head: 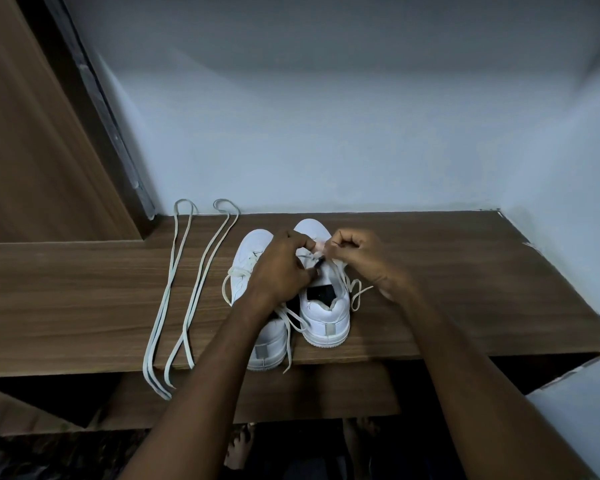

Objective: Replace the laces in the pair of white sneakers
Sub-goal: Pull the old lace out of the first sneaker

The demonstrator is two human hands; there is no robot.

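Two white sneakers stand side by side on a brown wooden shelf (465, 289), toes pointing to the wall. My left hand (281, 268) and my right hand (361, 258) meet over the tongue of the right sneaker (326, 317), both pinching its lace near the upper eyelets. Loose lace ends (357, 292) trail off that shoe's right side. The left sneaker (246, 271) is partly hidden under my left forearm, and its lace hangs loose toward the front edge. Two long pale spare laces (184, 292) lie folded in loops to the left of the shoes.
A pale wall closes the shelf at the back and right. A wooden panel (32, 150) rises at the left. The spare laces' ends hang over the shelf's front edge (84, 372). Bare feet (239, 448) show on the dark floor below.
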